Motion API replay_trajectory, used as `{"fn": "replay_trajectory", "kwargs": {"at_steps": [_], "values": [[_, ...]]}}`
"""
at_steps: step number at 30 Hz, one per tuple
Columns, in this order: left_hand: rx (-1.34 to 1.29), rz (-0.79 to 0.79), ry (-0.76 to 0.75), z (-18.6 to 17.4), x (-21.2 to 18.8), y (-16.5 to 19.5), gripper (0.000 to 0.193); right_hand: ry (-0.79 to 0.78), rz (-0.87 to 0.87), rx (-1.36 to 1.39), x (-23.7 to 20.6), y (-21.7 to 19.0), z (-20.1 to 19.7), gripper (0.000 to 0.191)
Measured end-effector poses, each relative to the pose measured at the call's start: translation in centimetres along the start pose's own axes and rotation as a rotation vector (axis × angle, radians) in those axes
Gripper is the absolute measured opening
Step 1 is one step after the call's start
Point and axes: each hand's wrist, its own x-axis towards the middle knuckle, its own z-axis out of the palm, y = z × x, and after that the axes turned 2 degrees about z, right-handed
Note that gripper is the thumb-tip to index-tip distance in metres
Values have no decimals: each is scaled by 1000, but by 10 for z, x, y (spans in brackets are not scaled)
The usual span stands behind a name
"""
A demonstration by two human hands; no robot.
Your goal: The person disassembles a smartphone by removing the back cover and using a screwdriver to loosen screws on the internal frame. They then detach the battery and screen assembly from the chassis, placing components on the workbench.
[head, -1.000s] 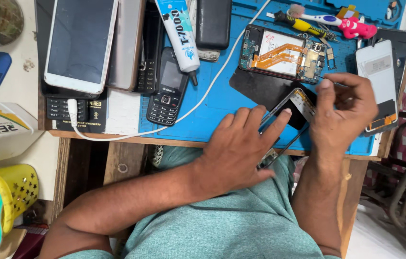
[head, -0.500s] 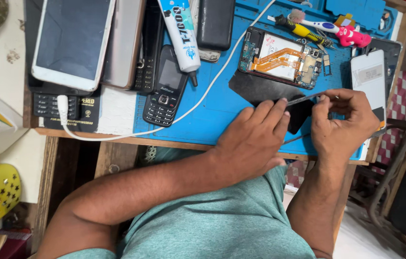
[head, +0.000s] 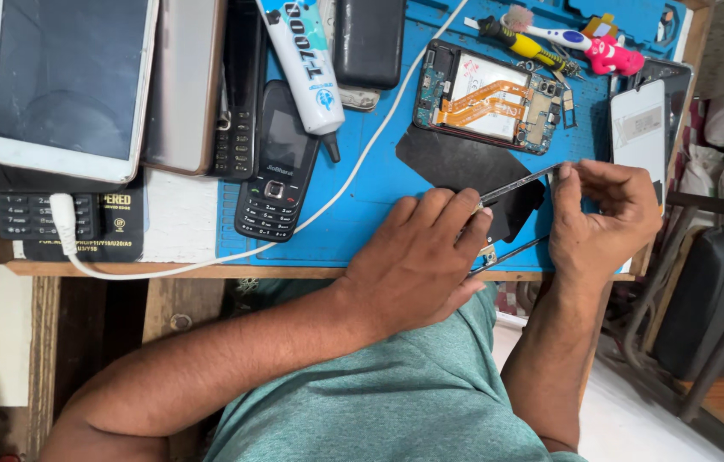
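Here we have a thin black phone frame (head: pixel 512 214) held on edge between our two hands, just over the near lip of the blue work mat (head: pixel 370 214). Our left hand (head: pixel 418 265) is closed around its lower end, fingers curled over the top rail, while our right hand (head: pixel 602 227) pinches the upper corner between thumb and fingertips. Whether a small tool sits in that pinch we cannot tell.

To do this well, we judge that the left hand should stay the anchor and the right hand do the fine work, since the frame looks slender enough to bend if both ends are pushed at once. We would keep the pressure along the rail, not across it, and keep it low over the mat so that any loose bit falls there.

Just beyond our hands lies a dark sheet (head: pixel 452 158), and past that an opened phone body (head: pixel 490 98) with an orange flex cable showing; we should keep our knuckles off it. A white panel (head: pixel 638 128) lies just beyond our right hand. Well to the left of our left hand lie a keypad phone (head: pixel 279 162), a glue tube (head: pixel 306 64) and a white cable (head: pixel 208 265).
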Motion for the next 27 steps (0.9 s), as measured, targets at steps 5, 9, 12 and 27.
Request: {"fn": "replay_trajectory", "kwargs": {"at_steps": [5, 9, 12, 27], "values": [[-26, 1, 9, -2, -2, -1, 71, -8, -101, -81, -1, 4, 4, 16], [-92, -9, 11, 0, -2, 0, 70, -21, -137, -183, -5, -7, 10, 14], [-67, -1, 0, 0, -2, 0, 70, -10, -140, -139, -6, -16, 16, 14], [-36, 7, 51, -1, -2, 0, 71, -1, -6, 38, -9, -35, 14, 19]]}}
